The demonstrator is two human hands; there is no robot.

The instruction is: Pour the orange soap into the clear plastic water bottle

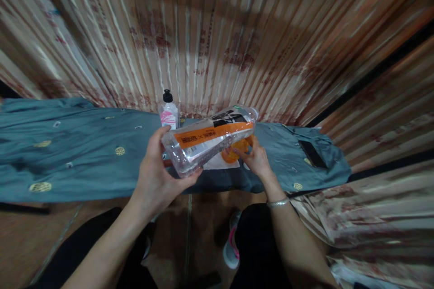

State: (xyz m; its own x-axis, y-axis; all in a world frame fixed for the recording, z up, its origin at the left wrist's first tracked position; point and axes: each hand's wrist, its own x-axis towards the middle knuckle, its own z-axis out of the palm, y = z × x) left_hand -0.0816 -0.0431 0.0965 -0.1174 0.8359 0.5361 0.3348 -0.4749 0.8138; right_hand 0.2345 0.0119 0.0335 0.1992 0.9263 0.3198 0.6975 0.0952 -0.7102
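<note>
My left hand (159,171) is wrapped around the base end of a large clear plastic bottle (210,137) with an orange, black and white label. The bottle is tilted nearly on its side, its neck end pointing right and slightly away from me. Below its far half sits a translucent orange container (232,153), partly hidden by the bottle. My right hand (256,158) has its fingers closed on the right side of this orange container, and some fingertips are hidden. Under the container lies a white sheet (220,162).
A clear bottle with a black cap and pink-white label (168,113) stands upright behind my left hand. A dark phone (312,153) lies at the right on the teal patterned cloth (101,149). Pleated curtains (203,45) hang close behind and to the right.
</note>
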